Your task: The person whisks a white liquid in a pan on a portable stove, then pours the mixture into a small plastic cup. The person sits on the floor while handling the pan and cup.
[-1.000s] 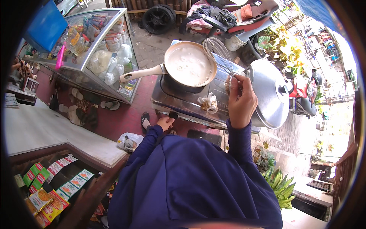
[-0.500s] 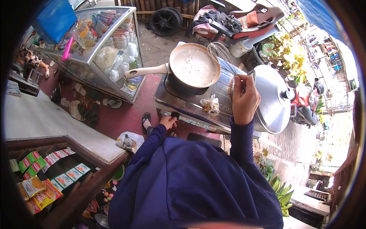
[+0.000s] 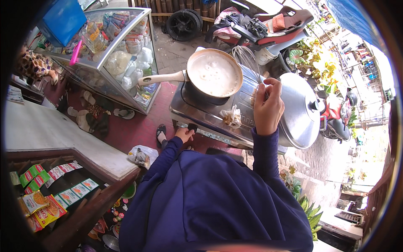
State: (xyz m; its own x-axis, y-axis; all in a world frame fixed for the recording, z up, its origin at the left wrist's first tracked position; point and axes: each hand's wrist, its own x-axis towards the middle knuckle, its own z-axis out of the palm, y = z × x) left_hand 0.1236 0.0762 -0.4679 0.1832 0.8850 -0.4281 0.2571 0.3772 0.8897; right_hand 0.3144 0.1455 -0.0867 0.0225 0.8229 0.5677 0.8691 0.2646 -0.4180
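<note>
A cream-handled pan [image 3: 168, 78] with pale, creamy liquid sits on a steel gas stove [image 3: 189, 109]. My right hand [image 3: 266, 107] grips a wire whisk [image 3: 245, 59] over the stove's right side, its wires just right of the pan. Beside it lies a crumpled tissue [image 3: 231, 117], and a large lidded aluminium pot [image 3: 300, 109] stands to the right. My left hand [image 3: 184, 135] is lower, at the stove's front, fingers curled at a small black knob-like part [image 3: 192, 127].
A glass display case [image 3: 117, 59] of goods stands left; a person in patterned clothing [image 3: 35, 63] is at the far left. A chair with clothes [image 3: 273, 23] and a wheel [image 3: 183, 24] are behind, plants [image 3: 315, 63] right, a snack shelf [image 3: 46, 201] lower left.
My right hand has shifted slightly upward with the whisk. My left hand stays at the front. The person at the far left has come further into view, and the view has shifted slightly.
</note>
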